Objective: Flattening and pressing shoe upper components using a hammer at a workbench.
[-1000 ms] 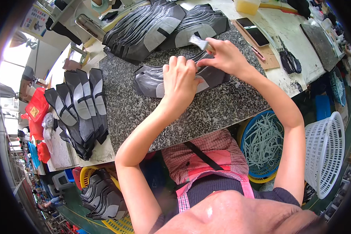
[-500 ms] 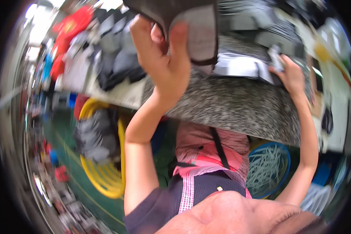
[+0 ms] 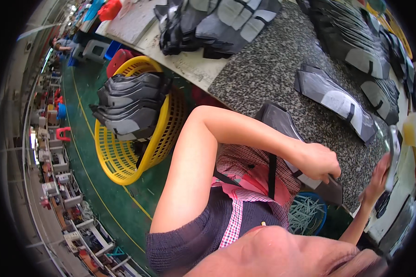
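Note:
My left hand [image 3: 315, 161] is closed at the near end of a dark grey panel [image 3: 282, 121], which lies slantwise at the table's front edge. This panel has a lighter grey patch and a black strap, partly hidden under my forearm. At the right, my right hand [image 3: 376, 181] is closed around a long silver tool [image 3: 393, 159] held upright; blur hides its exact kind. A small stack of similar panels [image 3: 335, 102] lies on the speckled stone slab [image 3: 249, 69] beyond my left hand.
More grey panels [image 3: 231, 23] are piled at the far edge, with a long fanned row [image 3: 342, 37] at the far right. A yellow basket [image 3: 125, 168] on the left holds several panels. Below the table, a blue basket [image 3: 320, 221] holds pale strips.
My left hand has come down from a raised panel near the top to the panel at the front edge. My right hand has moved right and nearer. The view has turned.

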The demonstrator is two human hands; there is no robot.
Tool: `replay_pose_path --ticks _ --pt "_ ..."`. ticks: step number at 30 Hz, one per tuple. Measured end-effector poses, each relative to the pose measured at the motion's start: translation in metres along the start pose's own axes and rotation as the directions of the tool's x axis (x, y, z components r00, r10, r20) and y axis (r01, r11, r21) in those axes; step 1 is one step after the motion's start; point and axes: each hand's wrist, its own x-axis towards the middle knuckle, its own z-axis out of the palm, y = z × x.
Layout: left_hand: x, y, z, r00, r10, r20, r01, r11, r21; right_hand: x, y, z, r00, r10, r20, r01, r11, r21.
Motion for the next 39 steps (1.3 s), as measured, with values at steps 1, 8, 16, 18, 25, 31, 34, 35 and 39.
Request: replay_pose_path --ticks 1,8,16,18,25,31,34,35,39 --pt "0.009 -0.011 0.009 0.989 0.023 -0.149 -0.002 0.991 0.134 -0.018 -0.008 -0.011 0.995 0.050 0.092 -0.058 0.994 0.092" --pt "0.026 -0.021 0.002 0.965 -0.027 -0.263 0.080 0.978 0.193 -0.106 -0.070 -0.031 0.763 0.421 0.491 -0.441 0.894 -0.081" --pt "0.047 -0.003 -0.028 0.985 -0.167 -0.046 0.170 0.982 0.079 -0.117 -0.074 -0.024 0.806 0.326 0.493 -0.335 0.939 -0.073" --pt "0.052 -0.005 -0.030 0.983 -0.169 -0.072 0.174 0.982 0.070 -0.115 -0.078 -0.024 0.811 0.316 0.493 -0.330 0.942 -0.062" --pt "0.052 -0.019 -0.027 0.960 0.256 -0.115 -0.186 0.888 0.421 -0.088 -0.087 -0.035 0.782 0.336 0.525 -0.339 0.936 -0.094" --pt "0.049 -0.010 -0.025 0.889 0.446 0.105 -0.386 0.605 0.697 -0.080 -0.075 -0.022 0.868 0.190 0.458 -0.164 0.982 -0.097" --pt "0.043 -0.013 -0.022 0.888 0.443 0.127 -0.388 0.571 0.723 -0.074 -0.072 -0.023 0.752 0.266 0.603 -0.158 0.961 -0.227" --pt "0.044 -0.012 -0.023 0.883 0.454 0.118 -0.389 0.566 0.727 -0.072 -0.077 -0.024 0.857 0.179 0.484 -0.112 0.980 -0.165" --pt "0.044 -0.013 -0.026 0.922 0.386 -0.029 -0.271 0.698 0.663 -0.077 -0.078 -0.019 0.868 0.169 0.467 -0.118 0.983 -0.138"
